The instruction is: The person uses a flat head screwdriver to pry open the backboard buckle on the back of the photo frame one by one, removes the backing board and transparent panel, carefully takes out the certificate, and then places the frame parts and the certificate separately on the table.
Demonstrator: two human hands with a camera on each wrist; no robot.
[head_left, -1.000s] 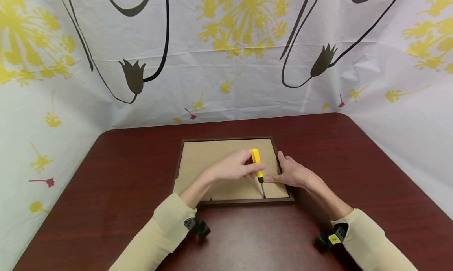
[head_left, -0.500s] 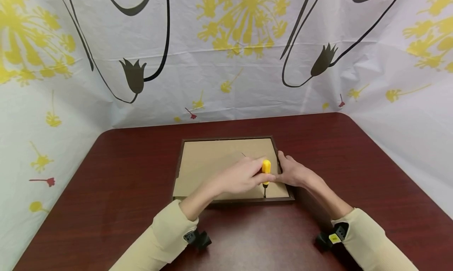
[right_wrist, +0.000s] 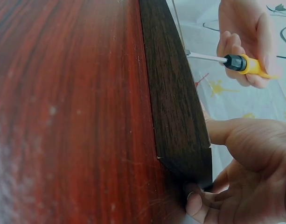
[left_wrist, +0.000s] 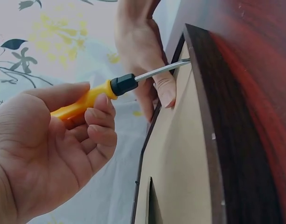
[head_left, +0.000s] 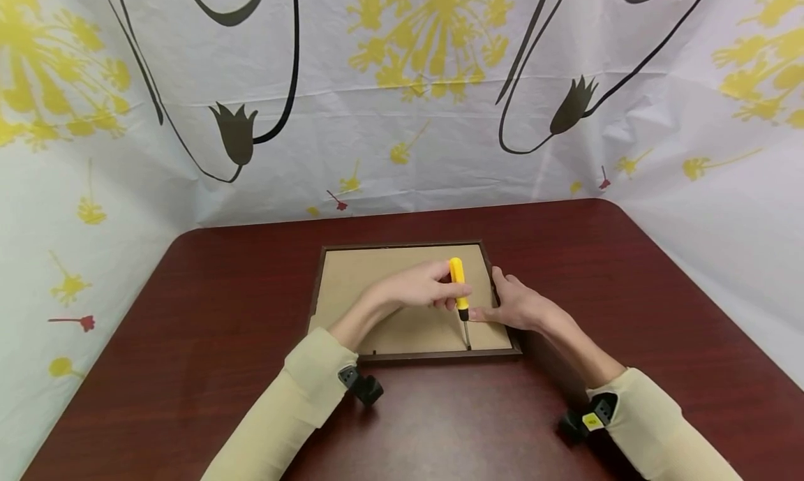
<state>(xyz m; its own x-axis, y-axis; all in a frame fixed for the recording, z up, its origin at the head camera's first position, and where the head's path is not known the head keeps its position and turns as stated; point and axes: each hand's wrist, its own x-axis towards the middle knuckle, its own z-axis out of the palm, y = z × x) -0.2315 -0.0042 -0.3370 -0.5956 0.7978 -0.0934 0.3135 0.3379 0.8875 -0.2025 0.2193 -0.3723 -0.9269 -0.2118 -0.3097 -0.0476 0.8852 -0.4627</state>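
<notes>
A picture frame [head_left: 433,357] with a dark wooden rim lies face down on the table, its tan backing board [head_left: 364,266] upward. In my left hand [head_left: 423,285] I hold a yellow-handled screwdriver [head_left: 460,285], thumb and fingers around the handle. Its shaft slants down to the board's near edge, and in the left wrist view the tip [left_wrist: 185,60] meets the inner side of the rim. My right hand [head_left: 521,306] grips the frame's right side, thumb on the board and fingers around the outer edge. In the right wrist view the fingertips [right_wrist: 194,204] reach below the frame's corner.
A small dark tab [left_wrist: 152,200] stands up from the board along the near rim, left of the screwdriver. Around the frame spreads the reddish-brown table [head_left: 207,299]. A white patterned cloth [head_left: 402,174] hangs behind and beside it.
Half a second ago my left hand dipped toward the near right and the screwdriver stood steeper; now both are raised and leaned away again. My right hand stays in place.
</notes>
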